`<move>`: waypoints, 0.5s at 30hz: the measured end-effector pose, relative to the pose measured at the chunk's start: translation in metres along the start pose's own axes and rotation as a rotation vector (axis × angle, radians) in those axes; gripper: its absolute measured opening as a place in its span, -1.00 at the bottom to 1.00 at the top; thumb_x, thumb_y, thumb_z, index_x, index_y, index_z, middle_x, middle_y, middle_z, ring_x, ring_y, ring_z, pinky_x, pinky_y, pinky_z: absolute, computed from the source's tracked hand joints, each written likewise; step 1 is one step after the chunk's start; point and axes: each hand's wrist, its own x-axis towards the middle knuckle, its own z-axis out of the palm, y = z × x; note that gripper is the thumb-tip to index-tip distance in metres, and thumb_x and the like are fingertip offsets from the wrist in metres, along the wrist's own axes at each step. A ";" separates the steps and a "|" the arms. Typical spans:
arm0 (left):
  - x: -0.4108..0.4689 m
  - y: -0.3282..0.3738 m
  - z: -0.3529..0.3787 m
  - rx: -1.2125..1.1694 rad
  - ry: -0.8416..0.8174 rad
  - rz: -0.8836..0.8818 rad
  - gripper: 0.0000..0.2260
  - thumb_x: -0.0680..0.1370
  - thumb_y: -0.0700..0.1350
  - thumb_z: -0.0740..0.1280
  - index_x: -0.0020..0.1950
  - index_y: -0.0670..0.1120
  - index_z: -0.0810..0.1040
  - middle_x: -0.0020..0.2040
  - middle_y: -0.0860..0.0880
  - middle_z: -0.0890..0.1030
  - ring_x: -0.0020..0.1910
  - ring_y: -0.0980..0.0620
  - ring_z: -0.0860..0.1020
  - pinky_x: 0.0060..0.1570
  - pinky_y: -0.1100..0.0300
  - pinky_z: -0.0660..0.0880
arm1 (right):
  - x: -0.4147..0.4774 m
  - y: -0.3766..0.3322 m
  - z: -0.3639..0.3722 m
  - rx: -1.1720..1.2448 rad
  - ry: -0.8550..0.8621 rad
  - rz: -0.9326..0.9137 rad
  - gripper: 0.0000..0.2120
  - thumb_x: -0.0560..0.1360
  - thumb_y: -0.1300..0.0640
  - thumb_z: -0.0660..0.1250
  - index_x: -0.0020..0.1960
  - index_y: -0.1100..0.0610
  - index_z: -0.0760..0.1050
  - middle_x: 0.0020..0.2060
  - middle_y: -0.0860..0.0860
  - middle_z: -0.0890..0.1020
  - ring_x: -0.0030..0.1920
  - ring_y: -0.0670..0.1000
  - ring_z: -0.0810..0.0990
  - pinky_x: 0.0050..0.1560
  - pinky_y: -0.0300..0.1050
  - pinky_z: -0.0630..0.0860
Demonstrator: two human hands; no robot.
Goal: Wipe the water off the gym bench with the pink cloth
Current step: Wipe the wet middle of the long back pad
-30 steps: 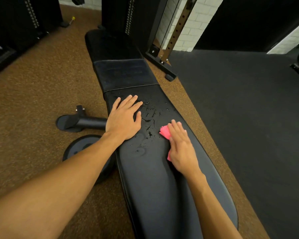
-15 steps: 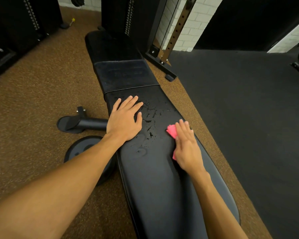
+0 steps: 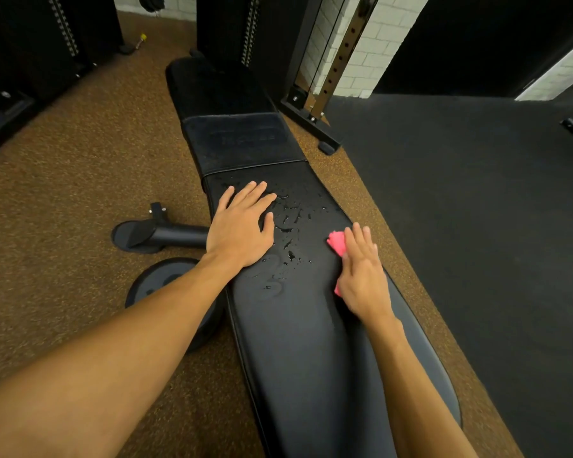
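Small crumpled pink cloth (image 3: pixel 336 242) lies on the right side of the long black padded vinyl worktop (image 3: pixel 298 358), pinned under the right hand (image 3: pixel 361 276). Only a corner shows past the fingertips, plus a sliver by the heel of the palm. Right grip: fingers straight and close together, pressed flat on the cloth, not curled round it. Scattered water beads and streaks (image 3: pixel 290 233) sit just left of the cloth, across the middle of the pad between the two hands, with a faint ring-shaped smear nearer the person. Left hand (image 3: pixel 239 231) lies flat on the pad's left side, grip apart, fingers straight, holding nothing, thumb at the edge of the wet patch. Judgement: wiping barely begun. The drops look largely unwiped and the cloth is only at their right margin, so a sweep leftward through them appears to be what is left. Near half of the pad looks dry, though the sheen makes that uncertain. Around: round black weight plate (image 3: pixel 159 285) and black tubular bench foot (image 3: pixel 166 231) on speckled brown floor (image 3: pixel 80 180) to the left; dark rubber matting (image 3: pixel 460 209) to the right.
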 end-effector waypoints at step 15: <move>0.001 0.000 -0.002 -0.026 -0.038 0.004 -0.56 0.70 0.07 0.13 0.57 0.06 0.46 0.65 0.05 0.33 0.66 0.08 0.19 0.66 -0.07 -0.01 | 0.003 -0.015 0.007 -0.030 0.020 0.061 -0.50 0.78 0.18 0.02 0.71 0.16 0.12 0.72 0.06 0.06 0.72 0.07 -0.14 0.71 0.12 -0.10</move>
